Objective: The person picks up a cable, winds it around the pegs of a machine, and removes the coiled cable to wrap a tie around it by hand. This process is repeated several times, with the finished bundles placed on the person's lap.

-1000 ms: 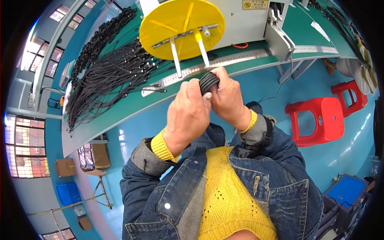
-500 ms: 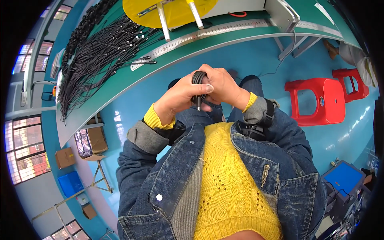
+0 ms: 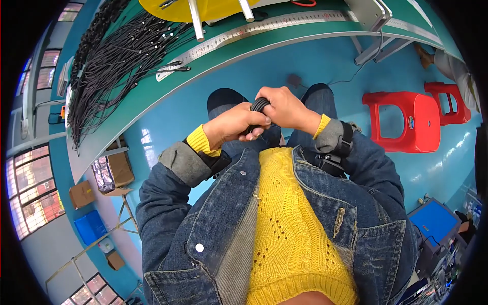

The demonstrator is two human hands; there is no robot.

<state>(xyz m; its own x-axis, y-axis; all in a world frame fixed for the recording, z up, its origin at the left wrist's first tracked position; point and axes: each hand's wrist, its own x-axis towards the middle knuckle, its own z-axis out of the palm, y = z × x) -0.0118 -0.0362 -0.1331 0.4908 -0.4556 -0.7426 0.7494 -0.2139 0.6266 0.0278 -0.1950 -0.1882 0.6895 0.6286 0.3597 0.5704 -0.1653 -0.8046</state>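
Head view: blue floor (image 3: pixel 274 66) is spread across most of the scene, its lines bowed at the rim. Along the top, a green bench (image 3: pixel 218 52) is bounded by a pale front edge, bent into an arc from lower left to upper right. Below it, a denim jacket (image 3: pixel 208 218) is worn open over a yellow sweater (image 3: pixel 284 223); the sleeves are turned back at both wrists. On the bench's left part, a heap of black cables (image 3: pixel 117 66) is spread, two cable ends being pointed toward the front edge. At the right, two red stools (image 3: pixel 427 122) are set on the floor, well apart from the hands, with floor seen between. A yellow disc (image 3: pixel 203 7) is cut off by the upper rim, two pale rods (image 3: pixel 196 20) being carried in front. Between rods and front edge, a steel ruler (image 3: pixel 274 23) is laid along the bench.

Left hand (image 3: pixel 234 122) and right hand (image 3: pixel 284 107) are brought together over the lap, short of the bench edge, a strip of floor being visible between. Clamped by both is a coiled black cable (image 3: pixel 260 104), its upper loops exposed, the rest mostly hidden by fingers; the left thumb is laid across it.
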